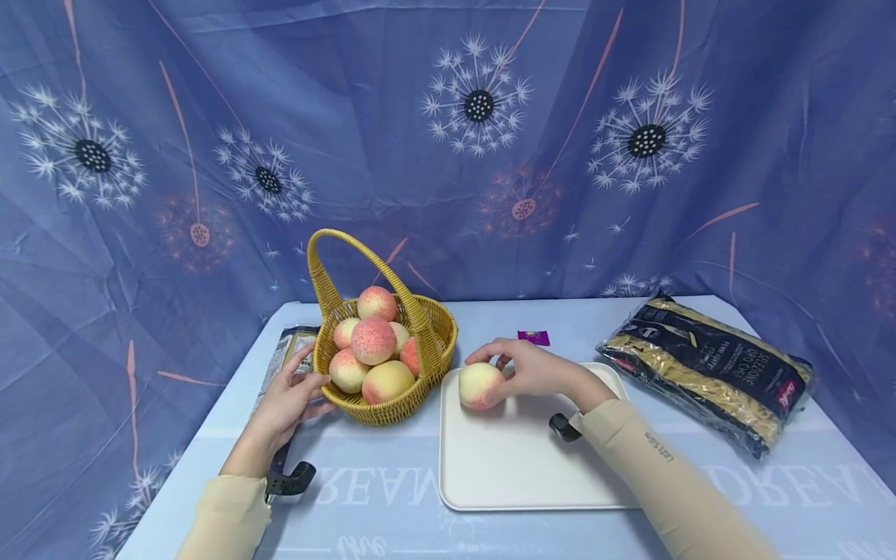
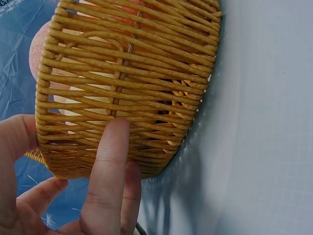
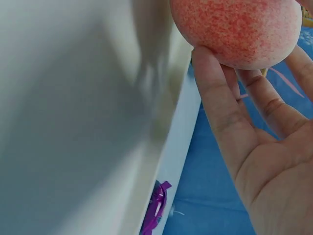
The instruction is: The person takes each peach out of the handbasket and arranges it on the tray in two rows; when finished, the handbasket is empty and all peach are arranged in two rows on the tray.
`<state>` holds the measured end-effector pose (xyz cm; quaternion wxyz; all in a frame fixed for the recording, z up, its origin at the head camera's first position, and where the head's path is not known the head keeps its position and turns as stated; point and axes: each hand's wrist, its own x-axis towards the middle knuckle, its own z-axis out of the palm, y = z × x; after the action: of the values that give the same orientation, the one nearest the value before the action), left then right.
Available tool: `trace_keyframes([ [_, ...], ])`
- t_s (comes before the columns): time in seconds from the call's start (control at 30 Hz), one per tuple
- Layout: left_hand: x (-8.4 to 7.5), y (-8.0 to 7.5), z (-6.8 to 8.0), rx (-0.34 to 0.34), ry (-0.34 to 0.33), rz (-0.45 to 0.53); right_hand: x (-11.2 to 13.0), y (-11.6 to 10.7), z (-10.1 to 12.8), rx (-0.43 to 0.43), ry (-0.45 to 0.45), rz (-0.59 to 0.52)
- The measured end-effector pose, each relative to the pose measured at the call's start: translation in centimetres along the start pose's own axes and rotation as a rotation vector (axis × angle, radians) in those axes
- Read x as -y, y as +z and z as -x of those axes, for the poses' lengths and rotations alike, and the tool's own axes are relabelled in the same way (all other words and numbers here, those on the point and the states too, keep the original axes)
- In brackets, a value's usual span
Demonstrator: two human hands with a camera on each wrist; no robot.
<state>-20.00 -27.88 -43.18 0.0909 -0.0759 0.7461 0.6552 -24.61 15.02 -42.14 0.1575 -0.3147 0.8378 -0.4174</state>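
Observation:
My right hand (image 1: 528, 369) grips a yellow and pink peach (image 1: 480, 386) over the left back corner of a white tray (image 1: 518, 467). In the right wrist view, fingers (image 3: 222, 105) meet the peach's red-speckled side; whether it touches the tray, I cannot tell. A yellow wicker basket (image 1: 385, 412) with a tall handle stands left of the tray, heaped with several peaches (image 1: 373, 340). My left hand (image 1: 290, 404) touches the basket's left side with spread fingers. Up close in the left wrist view, one nearly straight finger (image 2: 105, 171) lies along the woven wall (image 2: 161, 93).
On the right lies a dark bag of pasta (image 1: 714, 365), its edge near the tray's back right corner. Behind the tray is a small purple packet (image 1: 533, 337). Another dark package (image 1: 276, 365) lies partly hidden under the left hand and basket. A blue dandelion-print curtain (image 1: 392, 155) hangs behind.

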Motion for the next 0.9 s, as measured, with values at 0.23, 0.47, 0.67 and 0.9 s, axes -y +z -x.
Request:
trace_keyframes([
  [0.23,0.1,-0.1,-0.1,-0.001,-0.001,-0.014,0.1,0.7,-0.3,0.007,0.016,-0.009],
  [0.47,0.2,0.0,-0.1,-0.012,-0.003,-0.02,0.1,0.9,-0.8,0.005,0.025,-0.022],
  [0.67,0.3,0.0,-0.1,-0.014,0.005,-0.012,-0.3,0.9,-1.2,0.02,0.03,0.001],
  [0.9,0.2,0.0,-0.1,-0.021,-0.006,-0.007,-0.3,0.9,-1.3,0.053,0.03,-0.017],
])
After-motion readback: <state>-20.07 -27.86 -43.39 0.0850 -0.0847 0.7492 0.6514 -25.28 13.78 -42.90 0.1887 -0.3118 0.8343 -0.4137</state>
